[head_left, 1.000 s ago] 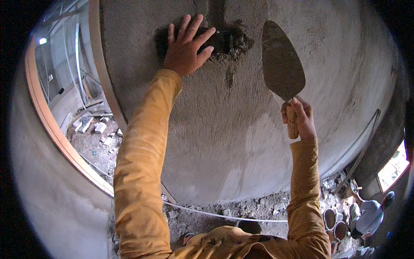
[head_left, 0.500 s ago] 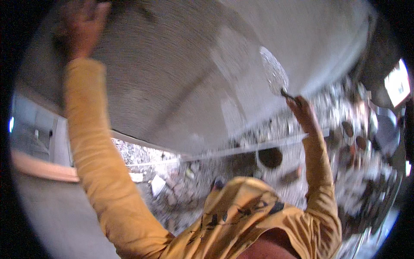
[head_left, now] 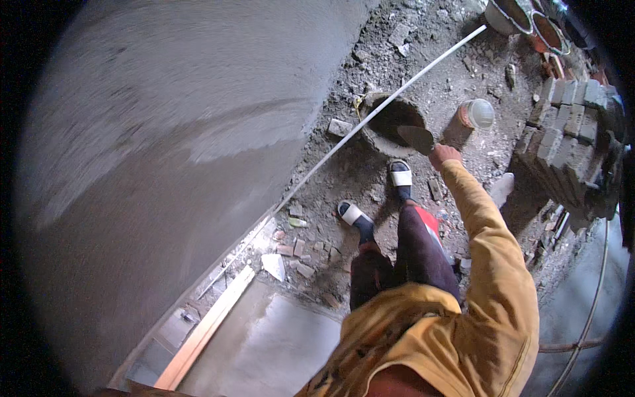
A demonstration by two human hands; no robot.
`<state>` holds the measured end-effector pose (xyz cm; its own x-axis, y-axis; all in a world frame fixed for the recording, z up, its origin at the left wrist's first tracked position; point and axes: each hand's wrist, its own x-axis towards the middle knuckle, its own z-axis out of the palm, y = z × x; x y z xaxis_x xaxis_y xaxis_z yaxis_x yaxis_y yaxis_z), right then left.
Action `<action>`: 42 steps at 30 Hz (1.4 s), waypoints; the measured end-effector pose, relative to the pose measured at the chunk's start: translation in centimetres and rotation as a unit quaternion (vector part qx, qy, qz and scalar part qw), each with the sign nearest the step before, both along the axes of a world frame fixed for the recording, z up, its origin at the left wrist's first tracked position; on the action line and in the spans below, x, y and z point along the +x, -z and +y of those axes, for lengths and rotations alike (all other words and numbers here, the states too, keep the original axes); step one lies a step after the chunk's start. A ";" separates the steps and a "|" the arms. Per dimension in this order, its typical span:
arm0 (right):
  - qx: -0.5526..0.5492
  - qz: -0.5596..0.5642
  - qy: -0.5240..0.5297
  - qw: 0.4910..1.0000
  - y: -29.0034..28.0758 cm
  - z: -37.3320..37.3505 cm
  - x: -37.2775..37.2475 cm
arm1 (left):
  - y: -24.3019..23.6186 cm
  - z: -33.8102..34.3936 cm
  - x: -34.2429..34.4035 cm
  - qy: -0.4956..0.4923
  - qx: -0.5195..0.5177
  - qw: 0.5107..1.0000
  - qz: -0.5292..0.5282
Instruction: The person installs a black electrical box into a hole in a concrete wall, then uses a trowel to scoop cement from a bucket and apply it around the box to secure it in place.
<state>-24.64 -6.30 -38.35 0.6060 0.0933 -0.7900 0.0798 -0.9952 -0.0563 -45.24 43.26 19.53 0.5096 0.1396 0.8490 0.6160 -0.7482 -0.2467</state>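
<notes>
My right hand (head_left: pixel 445 156) is closed around the handle of a trowel (head_left: pixel 417 138), its dark blade pointing left. The blade hangs over the near right side of a round mortar tub (head_left: pixel 387 144); whether it touches the contents cannot be told. A long pale straightedge bar (head_left: pixel 423 71) lies across the tub and runs down to the foot of the wall. The plastered wall (head_left: pixel 165 152) fills the left side, with lighter and darker grey patches. My left hand is out of sight.
A white bucket (head_left: pixel 481 114) stands right of the tub. Stacked grey blocks (head_left: pixel 562 126) rise at the right, and more buckets (head_left: pixel 508 18) stand at the far right. Rubble and broken bricks (head_left: pixel 291 250) litter the ground. A wooden board (head_left: pixel 205 331) lies at lower left.
The view has swung right and down, away from the wall. My right hand has brought the trowel from the wall to the tub. My left hand, earlier against the wall, has left the picture.
</notes>
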 end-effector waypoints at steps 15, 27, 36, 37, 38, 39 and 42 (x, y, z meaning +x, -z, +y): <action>-0.041 -0.154 0.090 0.983 26.3 10.8 -0.1 | 41.9 -17.6 -42.1 -0.279 -0.650 0.506 0.493; 0.158 -0.036 0.119 0.980 23.5 6.8 -4.6 | 46.6 -12.6 -28.6 -0.178 -0.733 0.536 0.379; 0.238 -0.040 0.156 0.958 17.3 -0.1 -6.2 | 45.7 -13.5 -29.6 -0.158 -0.719 0.534 0.416; 0.235 -0.045 0.158 0.958 15.5 -0.5 -6.3 | 45.3 -13.5 -29.8 -0.155 -0.717 0.542 0.410; 0.228 -0.053 0.140 0.962 13.9 -1.0 -6.6 | 44.8 -13.4 -29.5 -0.143 -0.706 0.562 0.406; 0.223 -0.066 0.120 0.965 12.6 -1.3 -6.8 | 44.5 -13.2 -29.1 -0.131 -0.695 0.584 0.398; 0.242 -0.105 0.051 0.963 7.0 -1.9 -6.9 | 43.0 -10.7 -29.2 -0.071 -0.636 0.678 0.362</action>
<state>-31.58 -8.21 -45.36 0.7728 0.3516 -0.5283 0.0436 -0.8599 -0.5086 -74.45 32.53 -23.49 0.6334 0.6146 -0.4702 0.7657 -0.5856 0.2660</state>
